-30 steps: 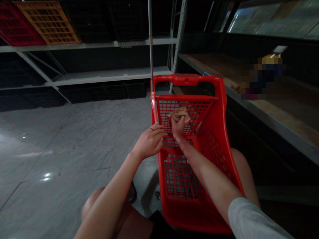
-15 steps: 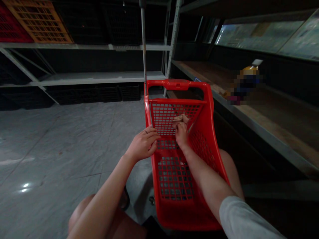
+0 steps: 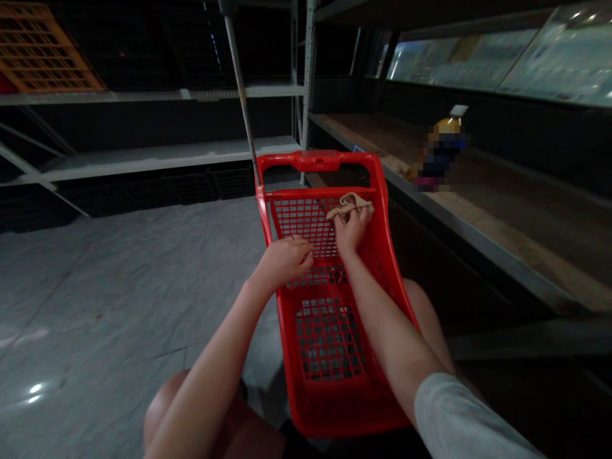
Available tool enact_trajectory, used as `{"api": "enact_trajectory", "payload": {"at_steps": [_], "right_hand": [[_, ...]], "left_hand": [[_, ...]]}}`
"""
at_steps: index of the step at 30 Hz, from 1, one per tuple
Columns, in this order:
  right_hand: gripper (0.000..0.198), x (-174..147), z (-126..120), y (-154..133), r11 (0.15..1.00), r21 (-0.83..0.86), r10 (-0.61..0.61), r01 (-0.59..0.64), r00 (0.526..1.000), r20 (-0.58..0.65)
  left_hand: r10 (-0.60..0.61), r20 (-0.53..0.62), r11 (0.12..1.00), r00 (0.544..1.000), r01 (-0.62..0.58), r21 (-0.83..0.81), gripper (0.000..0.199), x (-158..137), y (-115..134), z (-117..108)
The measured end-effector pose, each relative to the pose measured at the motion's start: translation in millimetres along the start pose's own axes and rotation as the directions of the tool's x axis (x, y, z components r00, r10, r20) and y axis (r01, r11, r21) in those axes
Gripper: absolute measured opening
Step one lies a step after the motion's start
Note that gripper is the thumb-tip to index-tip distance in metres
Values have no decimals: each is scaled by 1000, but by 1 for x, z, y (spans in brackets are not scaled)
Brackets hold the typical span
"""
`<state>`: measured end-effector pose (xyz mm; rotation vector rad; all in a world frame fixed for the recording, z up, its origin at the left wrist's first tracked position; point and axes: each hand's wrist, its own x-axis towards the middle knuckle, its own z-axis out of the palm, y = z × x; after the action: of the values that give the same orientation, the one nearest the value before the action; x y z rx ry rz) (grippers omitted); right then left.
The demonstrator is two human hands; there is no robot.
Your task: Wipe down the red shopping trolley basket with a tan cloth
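Note:
A red plastic shopping cart (image 3: 301, 417) with grid walls stands in front of me. My left hand (image 3: 287, 260) is closed over its left rim, with the fingers curled to the inside. Inside the cart, my right hand (image 3: 350, 229) clutches a crumpled beige cloth (image 3: 351, 203) against the grid panel (image 3: 306, 220) near the handle. Part of the cloth is hidden by the fingers. The red handle (image 3: 318, 160) lies at the far end, and a metal pole (image 3: 243, 95) rises from its left corner.
To the right runs a wooden shelf (image 3: 507, 210) with a bottle (image 3: 447, 143) on it, partly blurred. Metal racking (image 3: 157, 158) stands at the back left, holding an orange crate (image 3: 43, 51) and dark crates (image 3: 186, 185). Grey tiled floor (image 3: 119, 287) lies at left.
My right hand has shifted up the grid panel toward the handle with the cloth. My left hand stays at the left rim, reaching slightly further inward. The whole view has swung slightly right.

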<state>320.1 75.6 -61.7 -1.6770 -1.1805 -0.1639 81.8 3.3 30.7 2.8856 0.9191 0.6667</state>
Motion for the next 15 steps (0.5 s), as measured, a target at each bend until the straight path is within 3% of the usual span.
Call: {"api": "enact_trajectory", "payload": {"at_steps": [3,6,10,13,15], "right_hand": [[16,-32,6,21,995,34,88,-91,992,89],[27,-48,10,27,985,55,160,-165,983,85],[36,-15,9,15,980,125,160,-153,986,-49],[30,21,7,10,992,105,83,-71,989,-122],[25,27,8,16,998,63,26,-19,993,-119]], "left_hand": [[-28,53,998,998,25,56,25,0,-2,9],[-41,14,997,999,40,62,28,-2,-1,6],[-40,-14,997,999,41,67,31,-3,2,1],[-31,-21,999,999,31,36,30,-5,3,0],[-42,-62,999,997,41,-25,33,-6,3,1]]}}
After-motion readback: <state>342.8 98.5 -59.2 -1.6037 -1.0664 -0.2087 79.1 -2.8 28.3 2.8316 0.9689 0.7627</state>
